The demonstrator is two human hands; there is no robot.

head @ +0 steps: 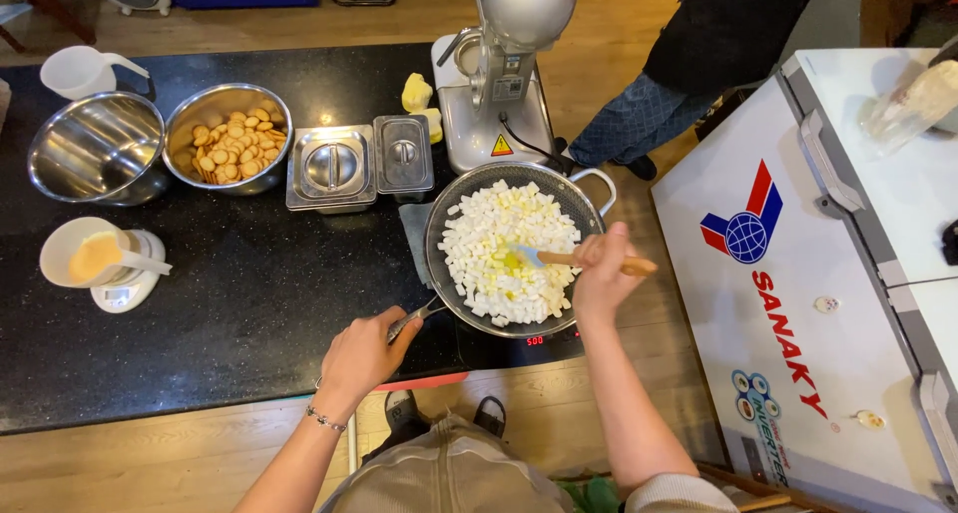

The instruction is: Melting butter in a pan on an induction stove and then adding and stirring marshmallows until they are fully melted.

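Note:
A dark frying pan (589,209) full of small white marshmallows (499,239) sits on an induction hob at the counter's right end. My left hand (367,353) grips the pan's handle (417,318) at the lower left. My right hand (602,273) holds a wooden-handled spatula (569,258), its pale blue blade resting in a yellowish melted patch among the marshmallows.
On the black counter (249,303) stand an empty steel bowl (95,149), a steel bowl of round biscuits (230,139), two lidded steel tins (359,164), a cup on a small scale (100,263), a white jug (80,72) and a mixer machine (499,84). A white chest freezer (798,303) stands at right; another person (699,54) stands beyond.

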